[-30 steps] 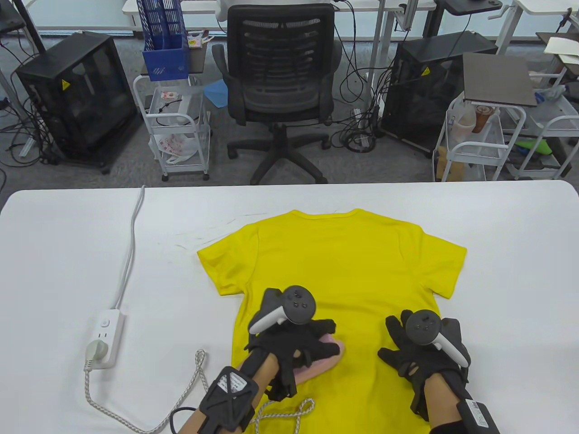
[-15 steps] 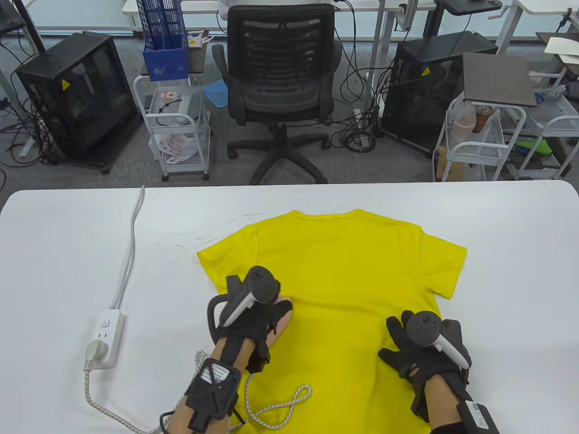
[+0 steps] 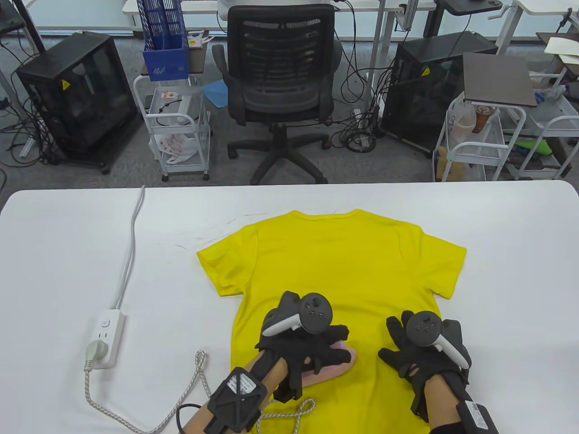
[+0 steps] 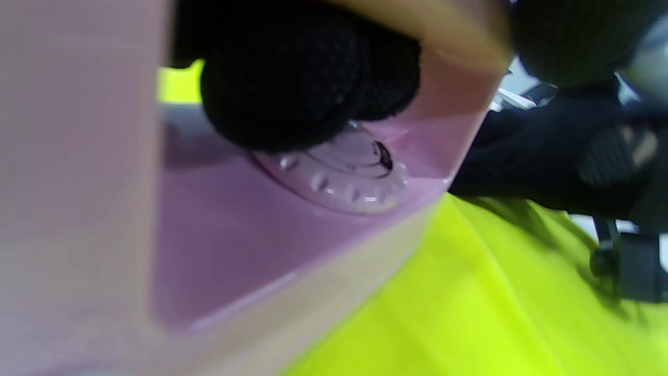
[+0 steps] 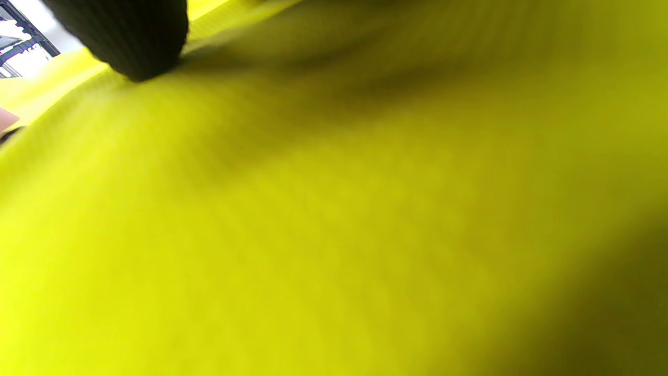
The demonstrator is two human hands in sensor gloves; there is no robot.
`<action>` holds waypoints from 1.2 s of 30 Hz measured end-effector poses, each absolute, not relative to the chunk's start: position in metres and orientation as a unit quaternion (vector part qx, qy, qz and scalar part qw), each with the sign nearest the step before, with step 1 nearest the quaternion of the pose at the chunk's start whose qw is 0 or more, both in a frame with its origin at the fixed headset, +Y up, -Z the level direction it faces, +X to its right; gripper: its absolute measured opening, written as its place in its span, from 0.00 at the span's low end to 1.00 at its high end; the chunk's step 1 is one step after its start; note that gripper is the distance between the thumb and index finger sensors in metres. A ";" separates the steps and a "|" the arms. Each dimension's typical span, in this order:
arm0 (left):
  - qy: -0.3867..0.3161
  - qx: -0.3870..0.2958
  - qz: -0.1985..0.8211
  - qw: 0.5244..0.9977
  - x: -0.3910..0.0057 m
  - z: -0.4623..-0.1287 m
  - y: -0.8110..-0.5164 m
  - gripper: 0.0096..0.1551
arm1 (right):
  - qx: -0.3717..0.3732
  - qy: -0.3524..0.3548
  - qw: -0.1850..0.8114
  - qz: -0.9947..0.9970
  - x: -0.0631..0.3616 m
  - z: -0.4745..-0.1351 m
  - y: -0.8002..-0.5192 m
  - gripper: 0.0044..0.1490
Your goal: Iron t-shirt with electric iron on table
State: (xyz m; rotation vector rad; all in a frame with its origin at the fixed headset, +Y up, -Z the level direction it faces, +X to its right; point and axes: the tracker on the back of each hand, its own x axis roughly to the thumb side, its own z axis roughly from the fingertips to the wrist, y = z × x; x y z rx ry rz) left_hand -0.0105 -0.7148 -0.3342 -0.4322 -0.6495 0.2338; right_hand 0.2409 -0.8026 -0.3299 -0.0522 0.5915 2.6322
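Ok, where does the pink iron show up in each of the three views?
Table view: the pink iron lies low on the yellow t-shirt, under the left hand, tip toward the right hand.
Left wrist view: the iron fills the left and centre, dial under black gloved fingers.
Right wrist view: iron not clearly in it; only shirt and one fingertip.
Shared landmark: the yellow shirt.

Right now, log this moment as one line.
left hand grips iron on shirt | right hand presses shirt flat
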 end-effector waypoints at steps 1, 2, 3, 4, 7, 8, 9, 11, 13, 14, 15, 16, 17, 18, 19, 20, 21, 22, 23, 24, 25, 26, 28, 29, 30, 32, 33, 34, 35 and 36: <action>-0.317 -0.196 0.099 0.923 -0.009 -0.333 -0.713 0.41 | -0.019 0.214 0.220 0.952 0.241 -0.330 -0.803 0.50; -0.318 -0.185 0.087 0.926 -0.010 -0.335 -0.712 0.41 | -0.018 0.214 0.220 0.952 0.241 -0.330 -0.803 0.50; -0.290 -0.174 0.093 0.936 -0.016 -0.338 -0.711 0.41 | -0.018 0.214 0.220 0.952 0.241 -0.330 -0.803 0.50; -0.269 -0.161 0.090 0.945 -0.020 -0.342 -0.710 0.40 | -0.018 0.214 0.219 0.952 0.241 -0.330 -0.803 0.50; -0.165 -0.134 0.092 0.973 -0.056 -0.369 -0.709 0.40 | -0.015 0.215 0.220 0.951 0.241 -0.329 -0.803 0.50; -0.116 -0.132 0.110 0.978 -0.075 -0.379 -0.710 0.41 | -0.014 0.216 0.220 0.951 0.242 -0.329 -0.803 0.50; -0.088 -0.132 0.122 0.980 -0.086 -0.383 -0.710 0.41 | -0.014 0.216 0.220 0.951 0.242 -0.329 -0.803 0.50; 0.000 -0.140 0.150 0.979 -0.118 -0.392 -0.712 0.43 | -0.014 0.218 0.221 0.950 0.242 -0.329 -0.803 0.50; 0.007 -0.153 0.179 0.972 -0.133 -0.395 -0.714 0.44 | -0.014 0.219 0.221 0.950 0.242 -0.329 -0.803 0.51; -0.004 -0.174 0.207 0.963 -0.136 -0.396 -0.716 0.44 | -0.015 0.219 0.220 0.950 0.242 -0.329 -0.803 0.51; -0.016 -0.186 0.221 0.957 -0.136 -0.395 -0.718 0.44 | -0.015 0.219 0.220 0.950 0.241 -0.329 -0.803 0.51; -0.035 -0.194 0.224 0.954 -0.133 -0.394 -0.718 0.44 | -0.016 0.219 0.220 0.950 0.241 -0.329 -0.803 0.51; -0.059 -0.205 0.217 0.953 -0.125 -0.391 -0.718 0.44 | -0.016 0.218 0.221 0.950 0.241 -0.329 -0.803 0.51; -0.092 -0.215 0.208 0.950 -0.113 -0.387 -0.718 0.44 | -0.016 0.218 0.222 0.950 0.242 -0.329 -0.803 0.50; -0.117 -0.226 0.200 0.946 -0.102 -0.383 -0.718 0.44 | -0.017 0.219 0.223 0.950 0.242 -0.329 -0.803 0.51; -0.149 -0.241 0.192 0.939 -0.086 -0.376 -0.719 0.44 | -0.017 0.219 0.223 0.950 0.241 -0.329 -0.803 0.51; -0.178 -0.249 0.187 0.933 -0.073 -0.371 -0.719 0.44 | -0.018 0.219 0.223 0.950 0.241 -0.329 -0.803 0.50; -0.220 -0.260 0.176 0.923 -0.054 -0.361 -0.720 0.44 | -0.019 0.218 0.221 0.950 0.241 -0.329 -0.802 0.51; -0.253 -0.269 0.164 0.915 -0.038 -0.352 -0.721 0.43 | -0.019 0.218 0.221 0.950 0.241 -0.329 -0.803 0.51; -0.274 -0.274 0.153 0.909 -0.026 -0.344 -0.720 0.43 | -0.019 0.217 0.221 0.950 0.241 -0.329 -0.803 0.51; -0.299 -0.271 0.134 0.905 -0.013 -0.334 -0.719 0.44 | -0.020 0.217 0.221 0.951 0.241 -0.329 -0.803 0.50; -0.319 -0.262 0.112 0.904 -0.004 -0.326 -0.717 0.43 | -0.020 0.217 0.221 0.951 0.241 -0.329 -0.803 0.50; -0.335 -0.242 0.083 0.907 0.004 -0.318 -0.715 0.43 | -0.020 0.217 0.222 0.951 0.241 -0.329 -0.803 0.51; -0.330 -0.232 0.080 0.911 0.003 -0.318 -0.714 0.43 | -0.020 0.217 0.222 0.951 0.241 -0.329 -0.802 0.50; -0.324 -0.226 0.084 0.915 0.000 -0.322 -0.714 0.42 | -0.020 0.217 0.221 0.951 0.241 -0.329 -0.802 0.51; -0.277 -0.205 0.095 0.934 -0.014 -0.332 -0.713 0.42 | -0.020 0.216 0.221 0.951 0.241 -0.329 -0.802 0.50; -0.246 -0.179 0.086 0.949 -0.027 -0.342 -0.712 0.42 | -0.019 0.216 0.221 0.951 0.241 -0.329 -0.802 0.51; -0.217 -0.167 0.084 0.958 -0.038 -0.350 -0.712 0.42 | -0.019 0.217 0.221 0.951 0.241 -0.329 -0.802 0.50; -0.174 -0.158 0.088 0.968 -0.052 -0.358 -0.711 0.43 | -0.019 0.217 0.221 0.951 0.241 -0.329 -0.802 0.50; -0.132 -0.157 0.097 0.974 -0.067 -0.367 -0.712 0.43 | -0.019 0.217 0.221 0.951 0.241 -0.329 -0.802 0.51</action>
